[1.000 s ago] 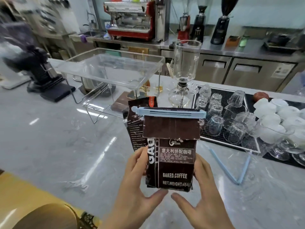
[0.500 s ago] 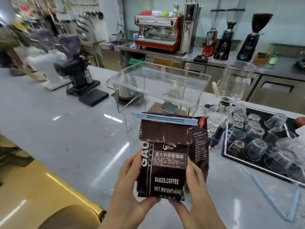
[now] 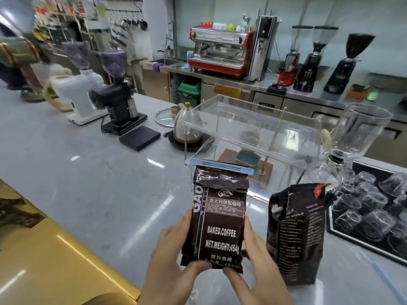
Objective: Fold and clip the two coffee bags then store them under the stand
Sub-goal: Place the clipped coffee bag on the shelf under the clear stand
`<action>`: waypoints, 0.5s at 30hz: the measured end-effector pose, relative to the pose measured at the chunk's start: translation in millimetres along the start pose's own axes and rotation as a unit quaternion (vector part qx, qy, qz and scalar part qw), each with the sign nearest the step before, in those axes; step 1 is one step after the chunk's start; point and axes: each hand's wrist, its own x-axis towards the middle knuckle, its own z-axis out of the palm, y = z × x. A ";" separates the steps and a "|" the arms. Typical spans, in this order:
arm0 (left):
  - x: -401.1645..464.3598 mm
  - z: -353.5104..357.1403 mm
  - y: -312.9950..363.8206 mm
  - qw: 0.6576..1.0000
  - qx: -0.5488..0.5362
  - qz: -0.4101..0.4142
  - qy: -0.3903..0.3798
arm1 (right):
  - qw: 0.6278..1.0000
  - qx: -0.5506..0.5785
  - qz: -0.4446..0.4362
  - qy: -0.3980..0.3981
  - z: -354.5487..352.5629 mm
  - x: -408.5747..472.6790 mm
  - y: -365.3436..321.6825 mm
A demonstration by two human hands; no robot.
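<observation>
Second bag (image 3: pixel 296 234) now stands clear right of clipped bag (image 3: pixel 217 219), gripped by left hand (image 3: pixel 174 260) and right hand (image 3: pixel 255 267), above grey counter (image 3: pixel 88 183); espresso machine (image 3: pixel 218 53) behind.

We see open grey counter (image 3: pixel 88 183) left of clear stand (image 3: pixel 253 130), free for passage. Under stand: wooden base (image 3: pixel 244 164) with brass posts takes up much of floor; kettle (image 3: pixel 187 128) blocks far left end. Second coffee bag (image 3: pixel 297 234) stands upright at right, glasses tray (image 3: pixel 370 212) just beyond. Siphon brewer (image 3: pixel 356 133) crowds stand's right end.
</observation>
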 end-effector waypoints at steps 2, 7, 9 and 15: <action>5.6 -2.2 -5.5 1.000 -0.008 -0.012 0.001 | 1.000 -0.001 0.010 -0.002 4.4 7.3 -2.6; 27.7 -7.8 -11.7 0.999 -0.035 -0.008 0.002 | 0.999 -0.005 0.041 -0.019 9.5 25.9 -6.3; 38.3 -10.0 -11.7 0.999 -0.041 0.007 -0.020 | 0.999 -0.015 0.048 -0.002 11.5 30.9 -5.3; 66.9 -7.8 -22.8 0.993 -0.036 0.037 -0.103 | 0.996 -0.015 0.073 0.044 9.9 47.8 1.9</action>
